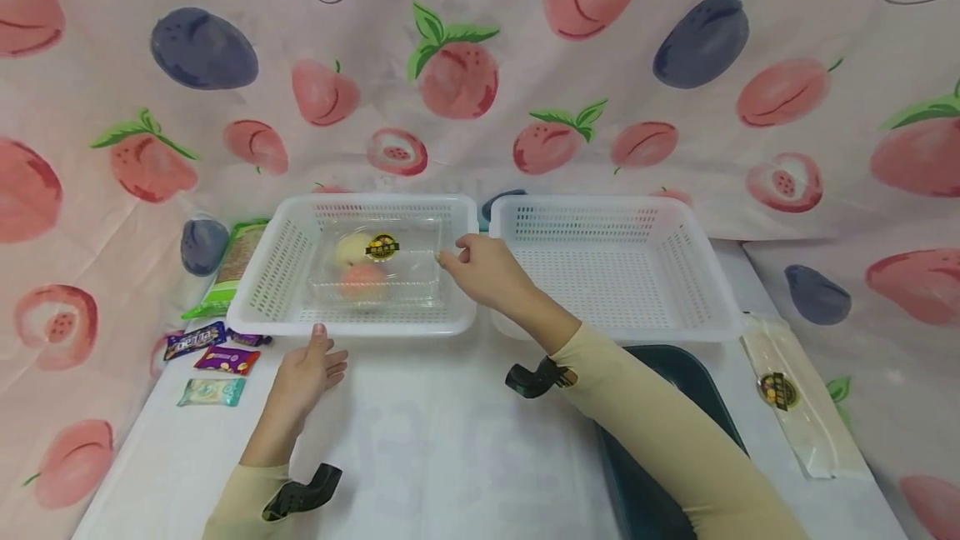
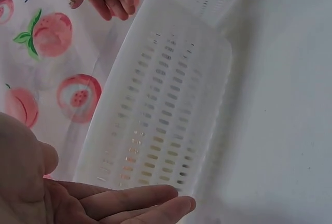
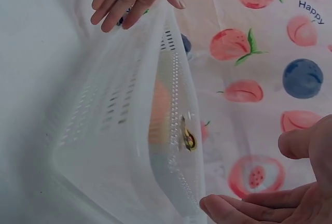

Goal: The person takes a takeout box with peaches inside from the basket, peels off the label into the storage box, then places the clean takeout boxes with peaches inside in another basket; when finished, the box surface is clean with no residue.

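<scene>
A clear lidded plastic box (image 1: 416, 277) with a black-and-gold sticker lies in the left white basket (image 1: 352, 328). Inside the box are a pale yellow round fruit (image 1: 349, 250) and an orange one (image 1: 363, 282). My right hand (image 1: 491, 272) is over the basket's right end, beside the box; in the right wrist view its thumb and fingers stand apart with nothing between them. Just in front of the basket's front rim is my left hand (image 1: 303, 377), fingers extended and holding nothing. The left wrist view shows its fingers (image 2: 129, 200) close by the basket's perforated wall.
A second white basket (image 1: 611, 332) stands to the right. Several small wrapped snacks (image 1: 227, 360) and a green bag (image 1: 232, 269) lie at the left. A dark green tray (image 1: 675, 361) sits partly under the right forearm, and a long pale packet (image 1: 795, 407) lies farther right.
</scene>
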The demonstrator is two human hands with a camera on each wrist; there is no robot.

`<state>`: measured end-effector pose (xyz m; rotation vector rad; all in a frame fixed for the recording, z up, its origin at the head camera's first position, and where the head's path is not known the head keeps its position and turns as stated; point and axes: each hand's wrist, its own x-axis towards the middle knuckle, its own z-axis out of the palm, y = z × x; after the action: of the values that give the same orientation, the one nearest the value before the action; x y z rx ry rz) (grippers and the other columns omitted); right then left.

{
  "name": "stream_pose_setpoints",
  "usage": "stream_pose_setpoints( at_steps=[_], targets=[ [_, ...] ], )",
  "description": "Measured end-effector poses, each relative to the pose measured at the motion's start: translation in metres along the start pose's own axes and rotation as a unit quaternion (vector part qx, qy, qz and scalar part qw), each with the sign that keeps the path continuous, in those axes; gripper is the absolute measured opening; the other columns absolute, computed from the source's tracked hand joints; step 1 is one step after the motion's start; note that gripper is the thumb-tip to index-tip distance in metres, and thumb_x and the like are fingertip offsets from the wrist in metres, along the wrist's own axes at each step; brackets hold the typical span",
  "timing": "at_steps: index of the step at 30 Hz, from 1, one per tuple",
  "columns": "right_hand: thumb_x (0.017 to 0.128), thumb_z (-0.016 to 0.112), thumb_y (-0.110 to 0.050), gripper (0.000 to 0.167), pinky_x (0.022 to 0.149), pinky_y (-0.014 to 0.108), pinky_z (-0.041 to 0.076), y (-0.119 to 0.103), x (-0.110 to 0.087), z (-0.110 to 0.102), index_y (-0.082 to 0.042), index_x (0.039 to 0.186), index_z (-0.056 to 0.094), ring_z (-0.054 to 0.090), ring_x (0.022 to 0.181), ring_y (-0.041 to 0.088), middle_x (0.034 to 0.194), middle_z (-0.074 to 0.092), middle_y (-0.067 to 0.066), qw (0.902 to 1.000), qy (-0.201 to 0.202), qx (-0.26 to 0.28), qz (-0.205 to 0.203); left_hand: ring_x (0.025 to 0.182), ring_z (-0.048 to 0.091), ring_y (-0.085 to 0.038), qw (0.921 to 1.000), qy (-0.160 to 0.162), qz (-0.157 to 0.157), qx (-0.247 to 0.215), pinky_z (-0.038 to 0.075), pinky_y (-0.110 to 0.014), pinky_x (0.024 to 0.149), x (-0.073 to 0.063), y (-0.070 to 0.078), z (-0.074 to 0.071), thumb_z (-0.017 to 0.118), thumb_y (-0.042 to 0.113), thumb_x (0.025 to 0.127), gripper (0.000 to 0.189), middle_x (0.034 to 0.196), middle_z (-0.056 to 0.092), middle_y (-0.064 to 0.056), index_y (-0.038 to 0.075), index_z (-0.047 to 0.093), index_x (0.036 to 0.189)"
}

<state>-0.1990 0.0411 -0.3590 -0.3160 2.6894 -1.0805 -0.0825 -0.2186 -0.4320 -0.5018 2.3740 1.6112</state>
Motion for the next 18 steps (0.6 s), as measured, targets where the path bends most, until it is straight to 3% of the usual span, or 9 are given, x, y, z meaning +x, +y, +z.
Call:
stream_pose_setpoints(
  at_steps=[11, 14, 18],
  targets=[
    [0.106, 0.057, -0.038, 0.059, 0.110, 0.049, 0.054, -0.001, 0.016, 0.024, 0.006, 0.145, 0.055, 0.061, 0.134, 0.033, 0.147, 0.061, 0.022, 0.9992, -0.022, -0.026, 0.021, 0.131, 0.059, -0.046, 0.9996, -0.012, -0.023, 0.009, 0.055, -0.047, 0.103, 0.011, -0.004, -0.002, 0.014, 0.052, 0.113, 0.085, 0.142, 0.053, -0.037, -0.022, 0.035, 0.150],
    [0.106, 0.058, -0.037, 0.056, 0.099, 0.044, 0.060, 0.000, 0.021, 0.029, 0.008, 0.139, 0.059, 0.068, 0.121, 0.032, 0.135, 0.067, 0.023, 0.9995, -0.016, -0.024, 0.015, 0.131, 0.060, -0.046, 0.9996, -0.011, -0.023, 0.010, 0.055, -0.047, 0.103, 0.012, -0.004, -0.003, 0.015, 0.051, 0.114, 0.084, 0.142, 0.054, -0.037, -0.022, 0.035, 0.150],
    [0.107, 0.057, -0.036, 0.047, 0.069, 0.031, 0.059, 0.000, 0.027, 0.035, 0.007, 0.126, 0.064, 0.069, 0.088, 0.025, 0.106, 0.072, 0.017, 0.9995, -0.013, -0.026, 0.014, 0.130, 0.060, -0.046, 0.9997, -0.016, -0.020, 0.007, 0.055, -0.047, 0.103, 0.014, -0.004, -0.004, 0.017, 0.050, 0.114, 0.083, 0.141, 0.055, -0.037, -0.023, 0.036, 0.149]
  ],
)
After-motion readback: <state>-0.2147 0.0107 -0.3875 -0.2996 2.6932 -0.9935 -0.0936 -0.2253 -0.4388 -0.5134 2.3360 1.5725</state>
